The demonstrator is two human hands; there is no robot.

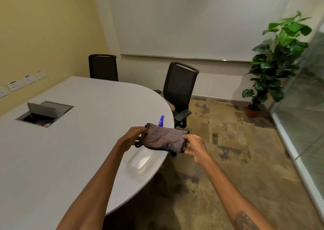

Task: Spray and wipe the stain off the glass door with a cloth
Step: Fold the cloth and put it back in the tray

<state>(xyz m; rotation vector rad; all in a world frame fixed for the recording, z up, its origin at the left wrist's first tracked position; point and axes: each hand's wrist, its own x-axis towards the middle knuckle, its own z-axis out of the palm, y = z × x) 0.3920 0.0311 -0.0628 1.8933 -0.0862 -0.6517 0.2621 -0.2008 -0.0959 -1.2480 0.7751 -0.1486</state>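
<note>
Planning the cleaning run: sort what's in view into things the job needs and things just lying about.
For the job:
- grey cloth, held by the left hand and the right hand
- blue spray bottle, mostly hidden behind the cloth
- glass wall on the right

Lying about:
- clear plastic tray on the table
- open cable box
- two chairs
- potted plant

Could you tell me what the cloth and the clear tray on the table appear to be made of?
The cloth, held between both hands, looks like soft grey microfibre or similar fabric: matte, folding limply, with a darker stitched edge. The tray seems to be thin clear plastic: see-through, glossy, with moulded rounded corners.
</note>
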